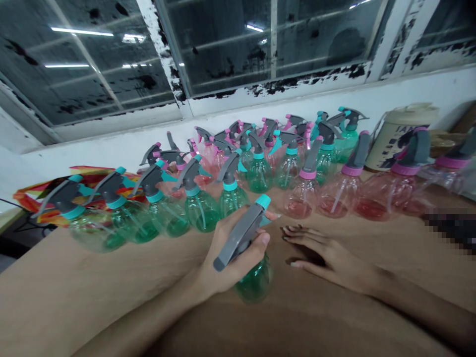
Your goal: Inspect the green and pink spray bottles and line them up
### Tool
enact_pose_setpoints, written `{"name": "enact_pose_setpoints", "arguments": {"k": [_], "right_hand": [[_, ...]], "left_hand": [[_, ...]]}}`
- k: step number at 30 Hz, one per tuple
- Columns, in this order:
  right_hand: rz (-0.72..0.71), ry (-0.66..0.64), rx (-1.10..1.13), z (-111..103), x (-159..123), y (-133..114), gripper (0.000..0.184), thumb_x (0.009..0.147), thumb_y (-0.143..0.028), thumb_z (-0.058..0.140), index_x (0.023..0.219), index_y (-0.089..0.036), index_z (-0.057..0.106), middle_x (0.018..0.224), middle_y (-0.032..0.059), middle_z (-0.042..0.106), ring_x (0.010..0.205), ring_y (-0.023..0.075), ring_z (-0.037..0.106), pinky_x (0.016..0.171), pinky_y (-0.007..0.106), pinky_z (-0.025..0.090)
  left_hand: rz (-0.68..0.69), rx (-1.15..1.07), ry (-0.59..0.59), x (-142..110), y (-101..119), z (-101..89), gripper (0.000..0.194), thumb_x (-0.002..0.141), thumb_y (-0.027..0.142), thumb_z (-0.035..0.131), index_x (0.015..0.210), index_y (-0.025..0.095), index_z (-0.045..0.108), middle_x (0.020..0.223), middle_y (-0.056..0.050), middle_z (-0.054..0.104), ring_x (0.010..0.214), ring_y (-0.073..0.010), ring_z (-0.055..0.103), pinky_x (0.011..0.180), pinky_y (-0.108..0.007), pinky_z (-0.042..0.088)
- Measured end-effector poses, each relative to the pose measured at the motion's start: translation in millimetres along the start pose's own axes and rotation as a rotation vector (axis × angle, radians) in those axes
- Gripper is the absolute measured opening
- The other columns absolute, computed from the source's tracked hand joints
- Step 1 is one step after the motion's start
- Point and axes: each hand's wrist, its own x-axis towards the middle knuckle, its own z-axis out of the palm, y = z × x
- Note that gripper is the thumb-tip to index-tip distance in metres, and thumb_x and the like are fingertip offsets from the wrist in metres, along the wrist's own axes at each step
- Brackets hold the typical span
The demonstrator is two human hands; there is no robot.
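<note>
My left hand (223, 258) is wrapped round the neck of a green spray bottle (256, 282) with a grey trigger head and turquoise nozzle. This bottle stands near the middle of the table, at its front part. Palm down, my right hand (330, 258) rests at the tabletop to the right of it, fingers stretched out and nothing in them. A row of green spray bottles (203, 210) with turquoise collars runs to the left behind my left hand. Beyond my right hand stand several pink spray bottles (340, 196) with grey heads and pink collars.
More green and pink bottles crowd the back of the wooden table (163, 277) by the wall. A beige jug (397, 134) stands at the back right. An orange-red plastic bag (40, 198) lies at the left. A dark blurred object (453, 230) is at the right edge. Windows (223, 44) rise behind.
</note>
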Motion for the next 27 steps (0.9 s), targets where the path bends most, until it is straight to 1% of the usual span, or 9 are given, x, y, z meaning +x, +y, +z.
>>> {"name": "enact_pose_setpoints", "arguments": {"k": [6, 13, 18, 22, 24, 27], "right_hand": [[-0.005, 0.014, 0.034, 0.8, -0.3, 0.2, 0.05, 0.085, -0.044, 0.053, 0.13, -0.024, 0.046, 0.135, 0.0043, 0.049, 0.126, 0.0211, 0.04, 0.106, 0.042, 0.033], [0.014, -0.002, 0.012, -0.9, 0.8, -2.5, 0.05, 0.085, -0.045, 0.052, 0.13, -0.024, 0.045, 0.135, 0.0034, 0.048, 0.127, 0.0204, 0.039, 0.107, 0.041, 0.032], [0.014, -0.011, 0.012, -0.7, 0.4, -1.5, 0.05, 0.085, -0.045, 0.052, 0.13, -0.025, 0.045, 0.136, 0.0027, 0.048, 0.127, 0.0199, 0.039, 0.106, 0.041, 0.033], [0.014, -0.001, 0.026, 0.2, -0.2, 0.1, 0.052, 0.084, -0.045, 0.053, 0.132, -0.027, 0.043, 0.136, 0.0022, 0.048, 0.126, 0.0203, 0.041, 0.105, 0.041, 0.034], [0.012, 0.012, 0.031, 0.7, -0.2, 0.4, 0.052, 0.084, -0.044, 0.053, 0.132, -0.027, 0.044, 0.135, 0.0025, 0.048, 0.125, 0.0209, 0.041, 0.105, 0.042, 0.034], [0.008, 0.032, 0.046, 1.3, 0.1, 0.5, 0.05, 0.084, -0.044, 0.054, 0.13, -0.026, 0.046, 0.134, 0.0034, 0.05, 0.124, 0.0218, 0.043, 0.104, 0.042, 0.036]], "left_hand": [[0.012, -0.005, 0.005, -0.2, 0.1, 0.5, 0.025, 0.082, 0.025, 0.048, 0.106, 0.021, 0.056, 0.06, 0.003, 0.054, 0.044, -0.0112, 0.045, 0.045, -0.024, 0.044], [0.008, 0.088, 0.033, 1.5, 1.3, 0.4, 0.02, 0.081, 0.024, 0.047, 0.099, 0.022, 0.057, 0.063, 0.003, 0.051, 0.048, -0.0115, 0.048, 0.053, -0.026, 0.047], [0.024, 0.124, 0.01, 1.8, 1.0, -1.9, 0.015, 0.081, 0.025, 0.046, 0.093, 0.022, 0.054, 0.066, 0.002, 0.053, 0.049, -0.0127, 0.052, 0.05, -0.026, 0.046], [0.01, 0.147, -0.008, 1.2, -0.1, -2.5, 0.005, 0.083, 0.026, 0.045, 0.083, 0.023, 0.049, 0.068, 0.002, 0.055, 0.057, -0.0145, 0.058, 0.055, -0.027, 0.046], [0.001, 0.161, -0.005, 0.7, -0.1, -2.6, 0.005, 0.084, 0.026, 0.045, 0.08, 0.023, 0.047, 0.07, 0.001, 0.054, 0.061, -0.0149, 0.059, 0.057, -0.027, 0.046], [0.017, 0.136, -0.012, 0.8, 1.9, -3.5, 0.006, 0.083, 0.027, 0.045, 0.084, 0.023, 0.05, 0.069, 0.001, 0.054, 0.058, -0.0142, 0.057, 0.056, -0.027, 0.046]]}}
